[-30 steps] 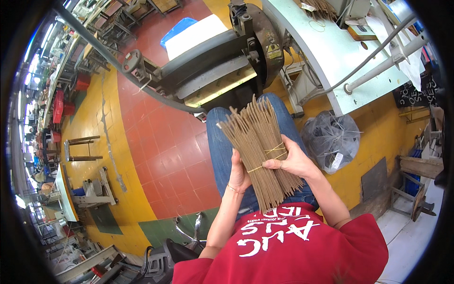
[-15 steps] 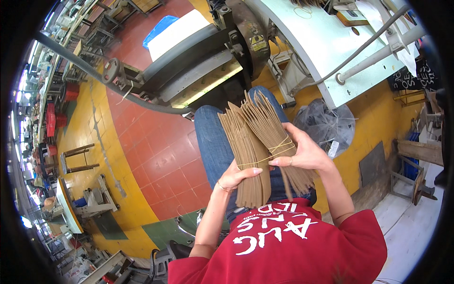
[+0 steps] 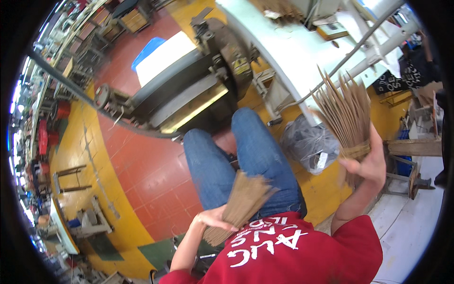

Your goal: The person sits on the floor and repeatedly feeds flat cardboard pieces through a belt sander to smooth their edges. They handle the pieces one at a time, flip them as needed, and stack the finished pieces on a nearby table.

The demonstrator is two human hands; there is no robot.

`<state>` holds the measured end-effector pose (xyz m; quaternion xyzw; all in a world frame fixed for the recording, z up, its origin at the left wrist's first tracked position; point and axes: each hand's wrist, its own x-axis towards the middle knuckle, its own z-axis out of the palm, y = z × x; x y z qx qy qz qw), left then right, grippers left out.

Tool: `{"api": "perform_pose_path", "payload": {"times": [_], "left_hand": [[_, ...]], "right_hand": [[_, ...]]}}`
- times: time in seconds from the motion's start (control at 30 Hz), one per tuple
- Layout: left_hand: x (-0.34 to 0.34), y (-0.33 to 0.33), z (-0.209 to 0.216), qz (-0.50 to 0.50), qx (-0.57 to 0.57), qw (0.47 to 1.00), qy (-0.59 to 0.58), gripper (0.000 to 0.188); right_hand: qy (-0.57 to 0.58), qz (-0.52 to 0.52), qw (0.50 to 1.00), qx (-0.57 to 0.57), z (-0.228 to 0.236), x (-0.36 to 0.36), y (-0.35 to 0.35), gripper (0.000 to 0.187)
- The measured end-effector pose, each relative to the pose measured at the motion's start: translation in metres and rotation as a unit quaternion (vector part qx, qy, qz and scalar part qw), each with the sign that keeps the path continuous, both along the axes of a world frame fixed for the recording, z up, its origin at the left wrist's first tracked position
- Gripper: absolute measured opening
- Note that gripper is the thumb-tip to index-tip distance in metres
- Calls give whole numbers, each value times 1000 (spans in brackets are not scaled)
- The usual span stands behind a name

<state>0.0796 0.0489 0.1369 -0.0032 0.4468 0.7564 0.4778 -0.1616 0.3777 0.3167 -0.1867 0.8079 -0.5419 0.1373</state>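
In my right hand [image 3: 371, 163], raised out to the right, is a thick bundle of thin brown strips [image 3: 347, 113]. A band wraps the bundle near the fingers, and its upper ends fan apart. My left hand [image 3: 213, 218] grips a second bundle of brown strips [image 3: 247, 195], low over my lap, thumb across its front. The strips' exact material cannot be made out. Some blur covers both bundles, and the fingers behind them are hidden.
Ahead of my knees stands a dark machine [image 3: 179, 94] with a hose [image 3: 85, 97]. A pale worktable [image 3: 283, 47] lies ahead right, with more brown strips [image 3: 279, 10]. Below it sits a clear plastic bag [image 3: 309, 144]. A wooden beam [image 3: 414, 147] is at the right.
The two bundles, side by side over my lap before, are now apart. My right hand has swung its banded bundle up and right; my left has moved its bundle down and left.
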Motion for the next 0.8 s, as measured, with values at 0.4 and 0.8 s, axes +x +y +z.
{"api": "perform_pose_path", "payload": {"times": [0.4,0.8], "left_hand": [[-27,8,-8,323,143,929,-113,67],[-36,18,8,384,274,868,-157,79]], "right_hand": [[134,-315,931,128,-44,-158,75,72],[403,-387,829,34,-51,-117,28,44]]}}
